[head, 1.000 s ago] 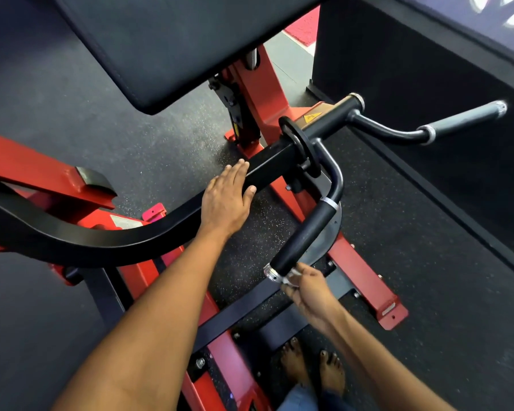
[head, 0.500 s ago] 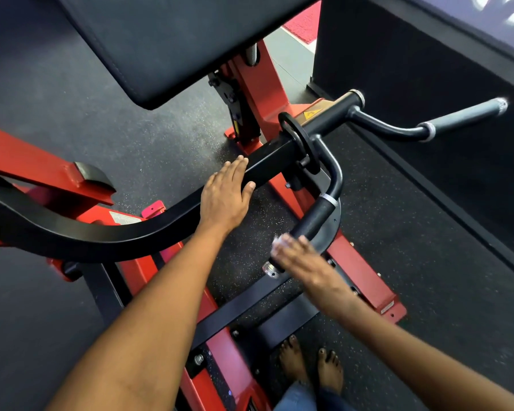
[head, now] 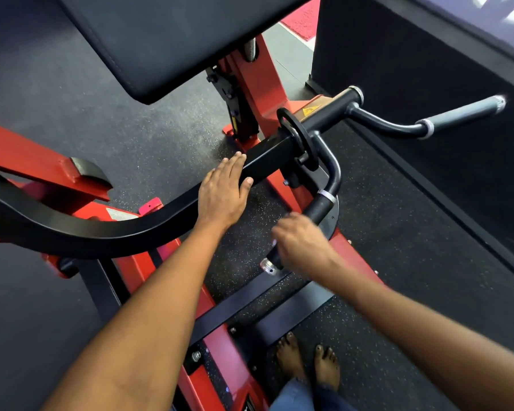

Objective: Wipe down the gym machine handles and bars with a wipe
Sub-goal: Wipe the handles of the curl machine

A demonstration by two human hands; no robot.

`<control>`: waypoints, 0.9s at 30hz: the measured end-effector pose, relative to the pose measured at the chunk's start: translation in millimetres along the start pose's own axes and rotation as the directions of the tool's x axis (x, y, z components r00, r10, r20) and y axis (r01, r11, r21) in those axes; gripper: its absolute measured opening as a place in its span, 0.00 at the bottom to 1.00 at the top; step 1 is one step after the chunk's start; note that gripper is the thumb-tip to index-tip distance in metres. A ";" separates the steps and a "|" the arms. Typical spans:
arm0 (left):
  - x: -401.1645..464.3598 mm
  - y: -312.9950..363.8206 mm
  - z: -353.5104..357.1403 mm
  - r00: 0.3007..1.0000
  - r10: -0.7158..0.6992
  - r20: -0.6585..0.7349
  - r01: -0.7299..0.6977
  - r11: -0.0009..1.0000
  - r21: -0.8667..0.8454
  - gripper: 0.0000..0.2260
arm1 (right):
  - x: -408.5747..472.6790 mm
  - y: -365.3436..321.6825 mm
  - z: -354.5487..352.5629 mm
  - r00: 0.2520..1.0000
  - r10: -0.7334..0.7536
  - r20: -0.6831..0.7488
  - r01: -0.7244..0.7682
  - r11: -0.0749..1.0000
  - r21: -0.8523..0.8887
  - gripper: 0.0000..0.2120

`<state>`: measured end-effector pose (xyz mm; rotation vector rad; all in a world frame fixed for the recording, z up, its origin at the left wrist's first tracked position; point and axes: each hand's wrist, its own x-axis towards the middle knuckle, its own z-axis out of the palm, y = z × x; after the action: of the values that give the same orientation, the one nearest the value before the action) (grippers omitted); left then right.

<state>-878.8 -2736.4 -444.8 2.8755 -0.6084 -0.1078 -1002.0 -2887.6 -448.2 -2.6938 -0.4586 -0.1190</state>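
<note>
1. While the left hand (head: 223, 194) lies flat on the black curved bar (head: 125, 232) of the machine, its fingers are straight and close together, thumb out to the side over the bar's near edge.
2. The right hand (head: 301, 244) is on the near handle (head: 319, 209), over the lower part of the black grip. The hand is motion-blurred; its fingers appear curled around the grip, but the exact hold cannot be read.
3. Wipe (head: 274, 242): only a small pale sliver shows at the left edge of the right hand, against the grip. The rest is hidden under the hand.
4. Below the right hand the handle's silver end cap (head: 267, 266) is exposed. Above the hand, the grip runs up to a silver ring, then a bare black tube bends toward the pivot disc (head: 297, 137).
5. The far handle (head: 460, 112), grey grip with a silver end, juts out to the right, well apart from both hands.
6. Black pad (head: 166, 40) fills the upper frame, over the red frame (head: 250, 81).
7. Speckled dark floor (head: 398, 232); bare feet (head: 307, 361) at bottom, beside the red base.
</note>
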 end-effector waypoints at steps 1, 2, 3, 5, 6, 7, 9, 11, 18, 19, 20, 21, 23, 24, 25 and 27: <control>0.0 0.0 -0.5 1.000 0.000 0.004 0.001 1.000 -0.001 0.23 | -7.6 -11.4 11.7 0.999 -0.042 0.009 0.041 0.998 0.042 0.05; 0.1 -0.2 -1.0 1.000 -0.001 0.008 0.001 1.000 -0.003 0.23 | -16.8 -19.9 22.5 0.997 -0.073 -0.003 0.073 0.993 0.093 0.07; 0.3 -0.2 -1.3 1.000 -0.002 0.010 0.002 1.000 -0.005 0.23 | -27.7 -25.8 30.5 0.996 -0.091 -0.022 0.093 0.984 0.152 0.11; 0.2 -0.3 -2.0 1.000 -0.001 0.010 0.001 1.000 -0.010 0.23 | -53.6 -31.4 35.8 0.993 -0.118 -0.001 0.113 0.941 0.318 0.20; 0.1 -0.2 -1.9 1.000 0.000 0.008 0.000 1.000 -0.011 0.23 | -69.4 -30.9 36.1 0.994 -0.110 0.014 0.095 0.910 0.403 0.24; 0.0 -0.1 -1.8 1.000 0.000 0.007 0.000 1.000 -0.008 0.23 | -86.0 -31.4 36.3 0.998 -0.051 0.027 0.031 0.869 0.494 0.27; 0.5 0.1 -1.0 1.000 -0.002 0.004 0.002 1.000 -0.002 0.23 | -116.2 -38.6 35.1 0.955 0.289 0.063 -0.257 0.705 0.661 0.26; 0.6 0.6 -0.3 1.000 -0.004 -0.001 0.004 1.000 -0.002 0.23 | -119.0 -41.0 33.1 0.655 0.754 0.045 -0.525 0.412 0.745 0.21; 0.6 0.5 0.1 1.000 0.005 -0.014 -0.005 1.000 0.006 0.23 | -20.2 -5.2 8.3 0.435 0.601 0.671 0.050 -0.760 0.648 0.20; 0.9 0.1 0.1 1.000 0.006 -0.012 -0.006 1.000 0.008 0.23 | -19.7 -13.1 11.5 0.452 0.578 0.679 0.046 -0.776 0.629 0.20; 1.0 -0.1 0.2 1.000 0.007 -0.012 -0.007 1.000 0.011 0.23 | -23.2 -24.6 14.7 0.470 0.542 0.697 0.022 -0.796 0.604 0.20; 1.0 -0.2 0.3 1.000 0.009 -0.015 -0.008 1.000 0.011 0.23 | -30.0 -35.8 21.5 0.472 0.500 0.727 -0.020 -0.818 0.575 0.19; 0.8 -0.4 0.7 1.000 0.012 -0.022 -0.012 1.000 0.008 0.23 | -44.3 -52.8 27.8 0.430 0.435 0.791 -0.056 -0.862 0.505 0.12; 0.5 -0.2 0.8 1.000 0.012 -0.025 -0.012 1.000 0.008 0.23 | -48.4 -52.5 26.9 0.408 0.426 0.808 -0.069 -0.868 0.492 0.11; 0.5 -0.2 1.2 1.000 0.013 -0.027 -0.012 1.000 0.011 0.23 | -48.2 -43.8 22.8 0.393 0.434 0.811 -0.082 -0.862 0.501 0.14; 0.1 -0.2 1.6 0.999 0.014 -0.037 -0.014 1.000 0.014 0.23 | -37.3 -11.8 8.1 0.410 0.497 0.765 -0.046 -0.826 0.562 0.21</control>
<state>-878.8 -2736.5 -446.4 2.8795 -0.6248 -0.0481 -1041.0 -2885.3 -456.7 -0.3534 0.9586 0.1879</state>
